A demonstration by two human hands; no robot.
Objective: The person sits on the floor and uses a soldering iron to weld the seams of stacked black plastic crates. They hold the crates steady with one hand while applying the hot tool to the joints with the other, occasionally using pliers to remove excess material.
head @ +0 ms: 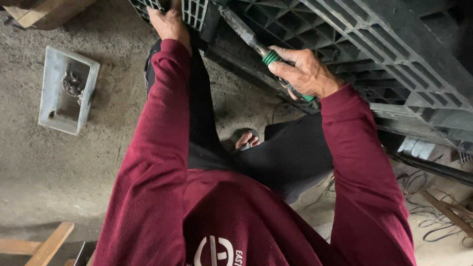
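My right hand (pixel 304 73) is closed around the green and black handle of a long tool (pixel 246 35), whose grey metal shaft runs up and left along a dark plastic pallet (pixel 374 44). My left hand (pixel 169 22) reaches to the top edge of the view and grips a ribbed grey grid piece (pixel 194 12) at the pallet's corner. Both arms wear dark red sleeves. Below them are my dark trousers and a sandalled foot (pixel 246 140).
A small grey rectangular tray (pixel 56 106) holding metal bits lies on the dusty concrete floor at left. Wooden pieces (pixel 47 244) sit at the bottom left and top left. Loose wires (pixel 438 216) and a wooden strip lie at the bottom right.
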